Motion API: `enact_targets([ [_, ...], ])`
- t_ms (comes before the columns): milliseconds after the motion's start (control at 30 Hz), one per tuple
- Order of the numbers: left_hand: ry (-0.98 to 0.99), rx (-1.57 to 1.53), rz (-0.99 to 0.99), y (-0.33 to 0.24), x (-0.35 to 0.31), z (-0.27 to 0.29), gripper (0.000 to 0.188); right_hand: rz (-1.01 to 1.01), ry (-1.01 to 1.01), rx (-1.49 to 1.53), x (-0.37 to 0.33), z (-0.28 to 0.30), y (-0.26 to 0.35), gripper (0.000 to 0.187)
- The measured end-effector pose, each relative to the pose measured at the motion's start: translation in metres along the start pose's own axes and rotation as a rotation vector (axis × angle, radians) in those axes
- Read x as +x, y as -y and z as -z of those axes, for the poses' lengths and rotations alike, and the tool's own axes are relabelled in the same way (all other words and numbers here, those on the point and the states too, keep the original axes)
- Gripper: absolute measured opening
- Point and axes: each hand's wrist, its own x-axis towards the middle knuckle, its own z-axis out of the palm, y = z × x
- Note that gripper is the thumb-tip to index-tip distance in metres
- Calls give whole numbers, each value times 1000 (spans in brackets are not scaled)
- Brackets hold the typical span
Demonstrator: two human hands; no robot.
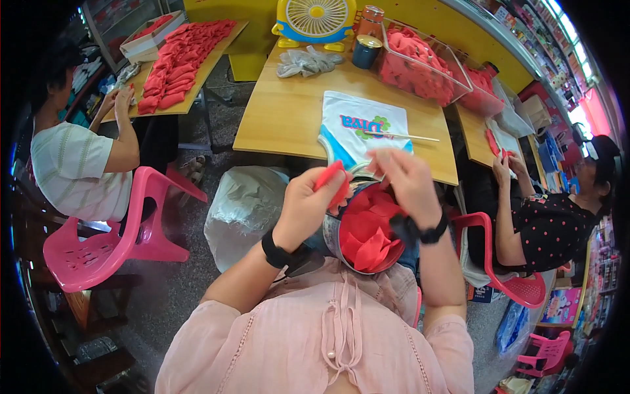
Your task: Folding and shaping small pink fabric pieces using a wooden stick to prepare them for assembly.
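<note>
My left hand [305,200] is closed, pinching a small folded piece of red cloth [333,184] between thumb and fingers above my lap. Just to its right is my right hand [408,180], its fingers bent together and slightly blurred; anything small between them cannot be made out. Below both hands a round metal bowl [341,253] rests on my lap, with loose red cloth pieces [371,240] inside. Past my hands, a white bag with blue trim [348,118] lies over the table's near edge. A thin wooden stick [413,136] lies across it.
On the wooden table [282,121] are a yellow fan [318,20], crumpled plastic [308,62], a dark blue canister [366,52] and a clear bin of red pieces [417,65]. A white sack [243,213] stands left of my lap. People sit on pink chairs [141,217] either side.
</note>
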Motion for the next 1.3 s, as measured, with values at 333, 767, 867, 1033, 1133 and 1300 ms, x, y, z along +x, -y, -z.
enact_targets([
  [333, 5, -441, 186, 0, 21, 22, 30, 252, 3, -1062, 96, 80, -125, 14],
  [767, -43, -499, 64, 5, 18, 13, 25, 345, 55, -506, -49, 15, 14, 14],
  [867, 2, -366, -18, 9, 10, 7, 25, 338, 1, -505, -60, 11, 14, 15],
  [1033, -3, -200, 37, -6, -10, -19, 22, 300, -33, -525, -79, 4, 13, 14],
  [1133, 59, -45, 9, -5, -15, -20, 23, 291, -71, -460, -90, -2, 10, 15],
  [1300, 64, -79, 25, -2, -16, -26, 24, 184, -141, -240, -106, -15, 0, 14],
])
